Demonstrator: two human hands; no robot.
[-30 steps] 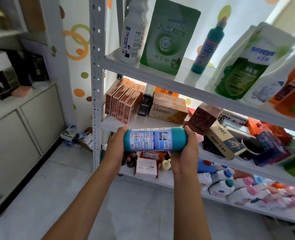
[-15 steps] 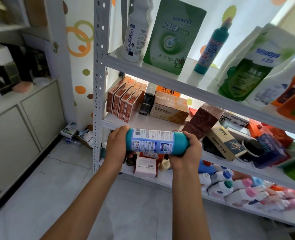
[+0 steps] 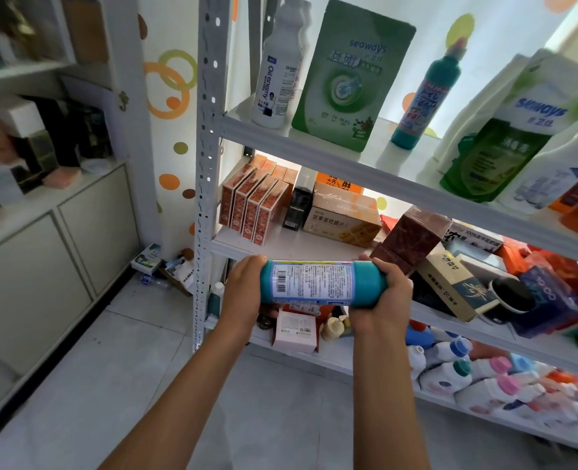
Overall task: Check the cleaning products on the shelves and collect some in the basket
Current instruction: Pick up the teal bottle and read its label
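Teal bottle [image 3: 321,283] lies sideways, white label and barcode up; left hand [image 3: 243,293] and right hand [image 3: 384,298] curl fingers round its ends.

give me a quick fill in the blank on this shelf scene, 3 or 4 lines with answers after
1. Both hands hold the teal bottle lying ____, one hand at each end.
2. The left hand grips the end nearest the printed ____ on the label.
3. On the top shelf, the green pouch stands right of a ____ bottle marked Oil enemy.
4. The right hand is in front of the ____ shelf.

Missing words: sideways; barcode; white; middle
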